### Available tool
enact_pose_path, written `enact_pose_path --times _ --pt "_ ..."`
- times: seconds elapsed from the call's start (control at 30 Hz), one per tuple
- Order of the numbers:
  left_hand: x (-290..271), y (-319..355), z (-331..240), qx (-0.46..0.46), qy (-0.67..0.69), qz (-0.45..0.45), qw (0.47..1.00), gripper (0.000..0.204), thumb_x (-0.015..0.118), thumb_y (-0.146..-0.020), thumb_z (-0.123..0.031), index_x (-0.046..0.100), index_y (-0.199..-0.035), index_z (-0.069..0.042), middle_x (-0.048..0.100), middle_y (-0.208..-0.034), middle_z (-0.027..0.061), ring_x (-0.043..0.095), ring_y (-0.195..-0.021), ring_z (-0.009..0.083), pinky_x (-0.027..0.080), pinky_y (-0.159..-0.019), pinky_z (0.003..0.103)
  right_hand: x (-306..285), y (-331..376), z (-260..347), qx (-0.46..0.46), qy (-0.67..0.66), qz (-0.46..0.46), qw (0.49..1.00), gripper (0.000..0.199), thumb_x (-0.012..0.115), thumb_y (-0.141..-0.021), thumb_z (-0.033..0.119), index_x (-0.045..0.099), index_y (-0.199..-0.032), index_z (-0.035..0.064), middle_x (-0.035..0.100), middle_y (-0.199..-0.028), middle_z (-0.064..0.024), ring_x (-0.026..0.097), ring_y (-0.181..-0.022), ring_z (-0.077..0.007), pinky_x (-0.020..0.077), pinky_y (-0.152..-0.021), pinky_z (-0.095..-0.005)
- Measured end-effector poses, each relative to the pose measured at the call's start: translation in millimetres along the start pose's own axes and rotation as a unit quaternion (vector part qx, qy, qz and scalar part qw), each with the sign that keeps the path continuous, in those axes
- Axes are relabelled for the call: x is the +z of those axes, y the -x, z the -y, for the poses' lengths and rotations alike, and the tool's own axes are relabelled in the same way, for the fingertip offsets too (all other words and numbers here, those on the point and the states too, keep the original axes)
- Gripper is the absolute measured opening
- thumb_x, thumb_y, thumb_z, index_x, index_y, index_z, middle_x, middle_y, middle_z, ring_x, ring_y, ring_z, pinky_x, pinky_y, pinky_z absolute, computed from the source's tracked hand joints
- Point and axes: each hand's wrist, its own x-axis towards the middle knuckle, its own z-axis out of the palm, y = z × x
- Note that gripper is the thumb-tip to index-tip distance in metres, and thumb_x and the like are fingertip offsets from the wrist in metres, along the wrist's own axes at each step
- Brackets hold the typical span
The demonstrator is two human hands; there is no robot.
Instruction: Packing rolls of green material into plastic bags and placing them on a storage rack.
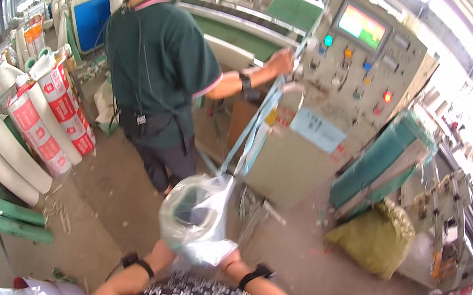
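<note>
In front of my body I hold a roll [178,225] with a hollow, dark middle, wrapped in loose clear plastic film. My left hand [163,254] grips its near left side, with the fingers mostly hidden behind the film. At the near right side, my right hand [228,260] holds the roll where the film bunches up whitish. Both hands are slightly blurred. Light blue straps [250,128] hang just beyond the roll, beside the control cabinet.
A person in a dark green shirt [154,59] stands ahead, reaching toward a grey control cabinet [282,171] with a lit screen. Wrapped rolls [42,131] lean at left. At right are a green roll [372,161], an olive sack [380,240] and machinery [454,228].
</note>
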Motion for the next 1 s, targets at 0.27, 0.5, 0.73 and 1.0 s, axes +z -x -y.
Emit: enact_pose_path --times 0.27,0.5,0.73,1.0 --pt "27 96 57 -0.256 0.091 0.078 0.959 0.017 0.055 -0.087 -0.015 0.065 -0.096 -0.004 0.066 -0.099 0.0127 0.063 -0.094 0.0269 0.048 -0.086 0.039 -61 -13 99 -0.123 0.022 0.115 0.986 0.031 0.053 -0.086 0.015 0.063 -0.115 0.0153 0.06 -0.121 -0.0041 0.056 -0.113 -0.022 0.0491 -0.081 -0.0426" --pt "85 190 137 -0.449 0.169 0.158 0.863 0.017 0.055 -0.088 -0.014 0.065 -0.1 -0.005 0.066 -0.1 0.0107 0.063 -0.095 0.0248 0.047 -0.089 0.039 29 -78 148 -0.195 -0.091 0.1 0.972 0.021 0.051 -0.087 0.016 0.065 -0.103 0.0132 0.06 -0.109 -0.0031 0.057 -0.104 -0.021 0.0524 -0.081 -0.0388" --pt "157 275 175 -0.457 0.412 0.254 0.746 0.018 0.055 -0.09 -0.013 0.065 -0.103 -0.005 0.066 -0.1 0.0087 0.063 -0.095 0.0227 0.046 -0.091 0.038 13 -93 201 -0.199 -0.189 0.123 0.954 0.022 0.047 -0.087 0.017 0.066 -0.092 0.0064 0.065 -0.098 -0.0142 0.06 -0.1 -0.0309 0.0525 -0.081 -0.0425" --pt "81 213 30 -0.382 0.791 0.195 0.435 0.02 0.051 -0.095 -0.018 0.059 -0.098 0.0 0.06 -0.081 0.0031 0.057 -0.078 0.0159 0.049 -0.087 0.035 31 -24 123 -0.298 -0.232 0.155 0.913 0.035 0.044 -0.091 0.021 0.06 -0.117 0.0038 0.058 -0.121 -0.0214 0.057 -0.11 -0.0371 0.0453 -0.095 -0.0444"
